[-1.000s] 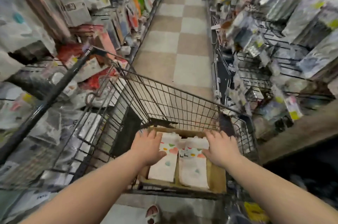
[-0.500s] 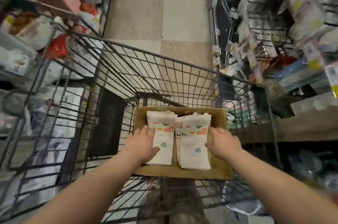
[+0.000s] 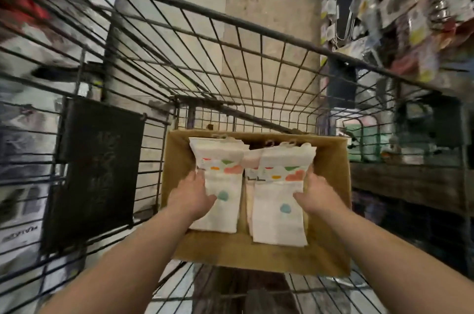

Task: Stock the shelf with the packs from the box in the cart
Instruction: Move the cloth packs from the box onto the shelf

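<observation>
Head view: the black wire cart (image 3: 230,21) fills the frame. An open brown cardboard box (image 3: 332,167) sits on its floor, lower centre. Two stacks of flat white packs printed with coloured shapes lie side by side in the box. The left hand (image 3: 191,195) grips the left stack (image 3: 224,211) at its outer edge, thumb on top. The right hand (image 3: 316,194) grips the right stack (image 3: 278,221) the same way. The hands are apart, with both stacks between them. Blurred store shelves (image 3: 415,13) occupy the upper right.
</observation>
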Demonstrator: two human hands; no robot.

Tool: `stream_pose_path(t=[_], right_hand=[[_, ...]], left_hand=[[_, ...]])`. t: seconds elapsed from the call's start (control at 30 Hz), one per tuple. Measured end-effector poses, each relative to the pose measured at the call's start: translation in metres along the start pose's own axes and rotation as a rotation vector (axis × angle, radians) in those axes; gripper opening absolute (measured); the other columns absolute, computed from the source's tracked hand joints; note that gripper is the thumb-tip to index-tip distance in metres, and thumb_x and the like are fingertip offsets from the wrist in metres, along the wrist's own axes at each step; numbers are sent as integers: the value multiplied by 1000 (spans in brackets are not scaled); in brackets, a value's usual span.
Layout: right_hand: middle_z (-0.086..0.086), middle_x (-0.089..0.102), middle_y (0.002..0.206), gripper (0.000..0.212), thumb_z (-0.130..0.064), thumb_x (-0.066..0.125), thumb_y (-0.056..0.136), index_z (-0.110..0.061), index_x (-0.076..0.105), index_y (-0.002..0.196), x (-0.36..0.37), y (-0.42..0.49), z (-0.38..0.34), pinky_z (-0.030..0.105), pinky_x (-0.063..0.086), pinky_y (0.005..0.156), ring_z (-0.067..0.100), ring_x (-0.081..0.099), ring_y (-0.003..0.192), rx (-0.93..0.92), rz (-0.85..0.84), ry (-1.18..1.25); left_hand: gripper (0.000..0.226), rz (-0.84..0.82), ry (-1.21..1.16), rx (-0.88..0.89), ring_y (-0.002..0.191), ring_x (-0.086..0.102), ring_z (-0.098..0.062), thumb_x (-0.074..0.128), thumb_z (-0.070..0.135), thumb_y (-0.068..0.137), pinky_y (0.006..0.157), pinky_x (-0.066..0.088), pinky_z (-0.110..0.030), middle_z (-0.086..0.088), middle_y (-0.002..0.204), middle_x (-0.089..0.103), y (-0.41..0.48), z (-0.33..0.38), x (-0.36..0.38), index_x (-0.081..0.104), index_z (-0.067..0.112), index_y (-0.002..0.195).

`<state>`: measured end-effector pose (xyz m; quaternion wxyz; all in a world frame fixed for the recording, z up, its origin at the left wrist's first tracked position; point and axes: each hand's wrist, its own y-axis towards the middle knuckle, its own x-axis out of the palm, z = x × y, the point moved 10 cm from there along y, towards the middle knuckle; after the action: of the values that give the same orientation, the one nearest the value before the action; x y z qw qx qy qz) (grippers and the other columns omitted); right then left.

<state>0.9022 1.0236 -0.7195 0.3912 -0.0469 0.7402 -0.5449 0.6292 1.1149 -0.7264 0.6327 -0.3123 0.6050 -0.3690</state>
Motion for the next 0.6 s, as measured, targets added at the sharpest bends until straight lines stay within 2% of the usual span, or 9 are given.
stream_pose_path(t=[0.1,0.23,0.33,0.47,0.53,0.6], right_hand=[[1,52,135,61,-28,66,86,-30,35,138,12,22,10,39,50,93,25,55,118,44,15,115],[3,51,140,80,-30,66,86,-25,18,150,25,41,18,41,45,99,29,52,125,84,-17,277],[2,52,139,76,-36,66,84,-26,24,147,30,50,23,46,46,102,30,52,124,104,1,407],[9,57,133,55,-32,57,92,-13,34,138,23,55,28,45,48,96,34,54,120,132,84,493],[10,58,130,52,-27,64,88,-10,40,131,19,55,28,44,48,94,34,55,119,142,104,510],[8,59,127,57,-24,74,81,-10,43,127,16,53,27,44,49,92,32,56,118,149,106,536]], left_hand=[[82,20,-241,-80,138,34,-27,61,39,87,109,36,-41,-6,155,27,25,-6,9,15,15,151],[75,88,-569,-225,130,43,-33,63,27,85,104,38,-39,-13,146,39,51,-16,10,24,11,147],[59,118,-688,-260,124,49,-33,63,21,86,98,42,-36,-12,138,48,59,-19,11,37,12,139],[49,165,-799,-331,113,54,-33,63,19,89,88,45,-36,-13,128,55,56,-25,10,42,9,131],[43,174,-842,-359,97,54,-28,63,20,89,82,47,-36,-13,116,57,54,-29,9,42,9,125],[37,174,-820,-357,90,51,-25,61,20,89,77,45,-36,-9,105,55,50,-31,7,44,9,120]])
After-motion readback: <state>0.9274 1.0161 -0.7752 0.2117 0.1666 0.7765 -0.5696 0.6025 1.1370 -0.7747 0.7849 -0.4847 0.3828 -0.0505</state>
